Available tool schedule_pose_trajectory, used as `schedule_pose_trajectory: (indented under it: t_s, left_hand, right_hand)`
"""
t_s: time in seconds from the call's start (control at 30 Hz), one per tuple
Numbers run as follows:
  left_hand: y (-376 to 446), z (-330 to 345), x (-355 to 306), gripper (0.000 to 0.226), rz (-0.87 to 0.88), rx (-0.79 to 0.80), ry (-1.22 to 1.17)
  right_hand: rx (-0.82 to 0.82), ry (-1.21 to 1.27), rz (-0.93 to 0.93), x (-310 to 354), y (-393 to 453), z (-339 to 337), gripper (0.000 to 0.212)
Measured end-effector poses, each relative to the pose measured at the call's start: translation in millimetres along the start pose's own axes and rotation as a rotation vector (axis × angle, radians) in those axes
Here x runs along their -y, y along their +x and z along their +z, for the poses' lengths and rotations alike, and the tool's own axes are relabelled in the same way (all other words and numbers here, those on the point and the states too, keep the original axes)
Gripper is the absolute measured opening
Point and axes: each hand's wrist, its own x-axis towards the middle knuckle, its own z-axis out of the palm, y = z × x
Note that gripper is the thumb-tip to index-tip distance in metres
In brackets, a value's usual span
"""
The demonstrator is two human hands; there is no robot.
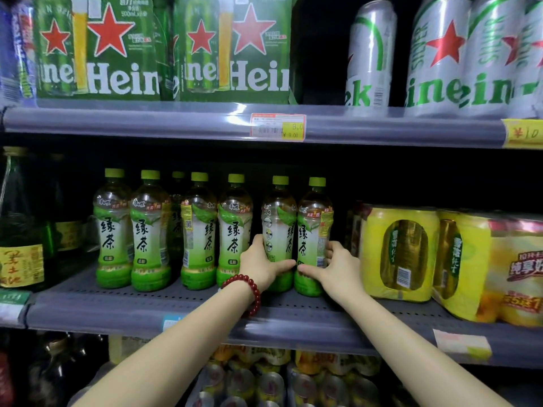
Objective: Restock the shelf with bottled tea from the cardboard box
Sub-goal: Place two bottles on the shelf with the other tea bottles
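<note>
Two bottles of green tea are standing upright on the middle shelf, just right of frame centre, long axes vertical and green caps pointing up. The left hand is gripping the left tea bottle low on its body, fingers curling behind it and thumb lying across its front. This bottle's label is turning partly sideways, main characters facing right of the viewer. The right hand is gripping the right tea bottle in the same low position, thumb across the front, fingers wrapping the far side; its label is facing forward. The two bottles are touching or nearly touching, bases resting on the shelf.

A red bead bracelet is sitting on the left wrist. To the left, a row of shelved tea bottles is standing upright, one more bottle showing behind it. Dark green glass bottles are occupying the left edge. Yellow can multipacks are crowding the right side, just beside the right hand. Green beer packs and silver cans are filling the upper shelf. More canned packs are showing on the shelf below.
</note>
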Motion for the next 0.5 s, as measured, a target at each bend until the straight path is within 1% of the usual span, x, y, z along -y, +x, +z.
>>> schedule_pose_trajectory:
  t_s: [0.27, 0.4, 0.5]
  left_hand:
    - [-0.9, -6.6, -1.8, 0.08, -0.003, 0.065, 0.013]
    - [-1.7, -11.7, -0.5, 0.085, 0.006, 0.093, 0.027]
    - [-3.8, -10.8, 1.0, 0.088, 0.011, 0.083, 0.023]
  right_hand:
    - [0.013, -0.009, 0.018, 3.5, -0.8, -1.4, 0.069]
    - [0.008, -0.034, 0.025, 7.9, -2.0, -1.3, 0.068]
    - [0.012, -0.043, 0.024, 10.8, -4.6, -1.8, 0.067]
